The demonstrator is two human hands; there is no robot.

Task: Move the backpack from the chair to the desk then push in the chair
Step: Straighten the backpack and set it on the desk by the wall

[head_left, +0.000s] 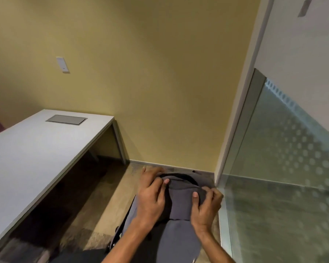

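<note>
Yellow walls and a frosted glass partition point(285, 168) closed in a narrow corner, and the floor point(106, 196) ran beige beneath everything. Nearest the camera, both forearms reached down to a grey backpack point(179, 221), which stood upright low in the view; the chair beneath it was mostly hidden, only a dark metal bit showing at its lower left. The left hand point(150, 194) clamped over the top left shoulder of the bag, fingers point(163, 182) curled at the black top edge, while the right hand point(207, 202) pinched the fabric at the top right, fingers bunched tight. Gripping both upper corners probably kept the soft bag from sagging for the lift. Further off to the left, the white tabletop point(36, 149) lay bare but for a grey hatch point(66, 120), ready to receive it
</note>
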